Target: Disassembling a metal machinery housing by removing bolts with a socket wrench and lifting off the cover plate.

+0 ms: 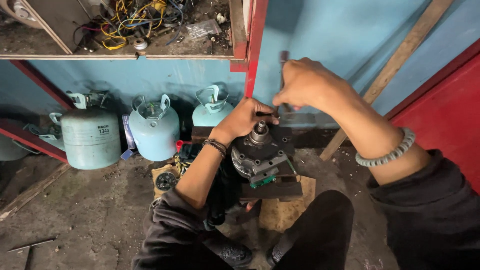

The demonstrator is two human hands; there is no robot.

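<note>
Compressor (260, 155), grey metal with a stub shaft on top, sits on a dark block on the floor between the person's knees. Left hand (245, 119) is curled against its upper edge beside the shaft. Right hand (305, 82), just above, is closed around a thin metal tool (283, 62). Pale blue gas cylinders (152, 127) stand behind.

clear plastic bag (202, 29) | on shelf | top centre, crumpled
</note>
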